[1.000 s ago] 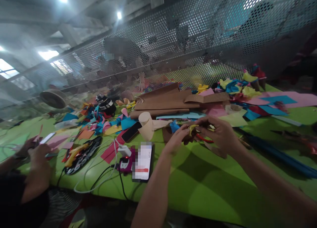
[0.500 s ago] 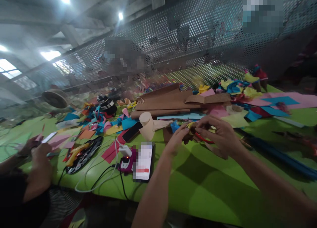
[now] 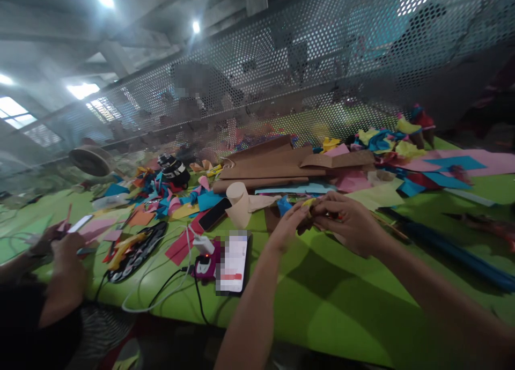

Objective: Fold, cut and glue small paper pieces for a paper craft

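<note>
My left hand (image 3: 290, 224) is closed round a small yellow and brown paper piece (image 3: 309, 202), held up over the green table (image 3: 341, 316). Against that piece, the fingers of my right hand (image 3: 348, 222) are bent and pressed together, partly covering it. A bit of something red-orange (image 3: 339, 216) shows between the right fingers; its kind is hidden. Just left of my hands a blue paper scrap (image 3: 284, 205) lies beside a curled cream paper strip (image 3: 238, 206).
Brown paper sheets (image 3: 265, 163) lie behind my hands, below a perforated metal screen (image 3: 257, 86). To the left are a lit phone (image 3: 234, 260), a purple power strip (image 3: 207, 268) with cables, and a yellow glue gun (image 3: 127, 249). Another person's hands (image 3: 64, 241) work at far left.
My right hand has closed in over the yellow paper piece, its fingers now nearer my left hand. The red curved thing visible under it before is mostly covered.
</note>
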`<state>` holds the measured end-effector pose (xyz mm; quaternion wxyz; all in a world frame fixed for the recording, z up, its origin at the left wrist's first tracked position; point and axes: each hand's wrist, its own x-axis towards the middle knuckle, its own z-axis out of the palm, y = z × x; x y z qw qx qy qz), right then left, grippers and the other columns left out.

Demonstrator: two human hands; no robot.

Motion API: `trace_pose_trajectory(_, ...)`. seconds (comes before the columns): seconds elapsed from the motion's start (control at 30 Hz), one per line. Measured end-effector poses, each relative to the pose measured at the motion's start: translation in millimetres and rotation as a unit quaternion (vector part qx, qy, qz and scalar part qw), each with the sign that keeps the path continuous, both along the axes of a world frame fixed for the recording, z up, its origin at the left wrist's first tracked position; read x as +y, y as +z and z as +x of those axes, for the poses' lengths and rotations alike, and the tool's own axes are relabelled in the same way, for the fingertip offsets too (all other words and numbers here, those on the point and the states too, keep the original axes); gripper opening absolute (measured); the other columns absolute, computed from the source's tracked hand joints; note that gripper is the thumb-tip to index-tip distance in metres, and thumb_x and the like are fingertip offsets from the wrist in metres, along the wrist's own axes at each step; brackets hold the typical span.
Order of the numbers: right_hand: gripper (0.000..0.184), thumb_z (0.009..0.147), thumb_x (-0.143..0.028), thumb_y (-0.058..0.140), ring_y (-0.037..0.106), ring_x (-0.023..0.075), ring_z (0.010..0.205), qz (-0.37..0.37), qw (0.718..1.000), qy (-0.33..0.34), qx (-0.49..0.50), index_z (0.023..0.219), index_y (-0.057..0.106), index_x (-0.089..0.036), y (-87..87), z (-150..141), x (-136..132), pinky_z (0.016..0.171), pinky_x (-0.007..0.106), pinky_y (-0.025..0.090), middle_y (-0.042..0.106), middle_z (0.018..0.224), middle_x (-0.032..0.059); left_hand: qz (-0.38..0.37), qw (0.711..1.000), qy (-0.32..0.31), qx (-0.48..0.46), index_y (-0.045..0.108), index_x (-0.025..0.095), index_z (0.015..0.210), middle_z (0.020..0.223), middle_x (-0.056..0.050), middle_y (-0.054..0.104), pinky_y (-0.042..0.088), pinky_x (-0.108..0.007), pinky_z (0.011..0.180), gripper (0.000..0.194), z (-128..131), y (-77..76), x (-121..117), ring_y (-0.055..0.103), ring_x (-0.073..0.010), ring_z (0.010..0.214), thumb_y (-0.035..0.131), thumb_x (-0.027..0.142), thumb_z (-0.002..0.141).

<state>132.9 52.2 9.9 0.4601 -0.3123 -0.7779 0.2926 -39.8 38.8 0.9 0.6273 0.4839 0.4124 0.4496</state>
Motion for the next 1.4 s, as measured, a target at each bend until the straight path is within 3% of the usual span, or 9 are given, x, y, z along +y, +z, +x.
trace_pose_trajectory(0.4, 0.024, 0.087, -0.043, 0.069, 0.063, 0.0201, 0.077, -0.019, 1.0, 0.004, 0.007, 0.076, 0.073, -0.023, 7.4, 3.6, -3.2, 0.069, 0.033, 0.055, 0.065, 0.083, 0.006, -0.022, 1.0, 0.009, -0.003, 0.071, 0.018, 0.112, 0.069, 0.001, 0.054, 0.029, -0.024, 0.054, 0.054, 0.4, 5.2, -2.9, 0.042, -0.0103, 0.059, 0.071, 0.056, 0.073)
trace_pose_trajectory(0.7, 0.018, 0.088, -0.035, 0.065, 0.065, 0.0208, 0.078, -0.006, 1.0, 0.007, -0.006, 0.077, 0.075, -0.024, 10.7, 4.9, -2.7, 0.069, 0.032, 0.055, 0.067, 0.084, 0.0058, -0.02, 1.0, -0.005, -0.023, 0.072, 0.019, 0.107, 0.068, 0.002, 0.051, 0.027, -0.022, 0.052, 0.051, -0.1, 5.1, -1.4, 0.041, -0.0081, 0.057, 0.074, 0.055, 0.071)
trace_pose_trajectory(1.17, 0.017, 0.09, -0.033, 0.064, 0.067, 0.0196, 0.076, 0.03, 0.999, -0.005, -0.016, 0.084, 0.077, -0.025, 6.2, 7.8, -0.7, 0.07, 0.031, 0.056, 0.071, 0.084, 0.0059, -0.05, 0.998, 0.015, -0.023, 0.072, 0.02, 0.106, 0.083, -0.002, 0.061, 0.035, -0.022, 0.061, 0.048, -2.1, 3.2, -0.8, 0.052, -0.0109, 0.069, 0.076, 0.052, 0.07)
trace_pose_trajectory(1.4, 0.016, 0.09, -0.029, 0.062, 0.07, 0.0204, 0.081, 0.063, 0.997, -0.013, -0.03, 0.086, 0.076, -0.023, 3.5, 9.0, 2.1, 0.075, 0.031, 0.057, 0.073, 0.088, 0.0078, -0.03, 0.999, 0.013, -0.017, 0.072, 0.019, 0.105, 0.073, 0.001, 0.053, 0.026, -0.023, 0.055, 0.056, -1.7, 1.9, -1.1, 0.043, -0.0083, 0.059, 0.077, 0.061, 0.069)
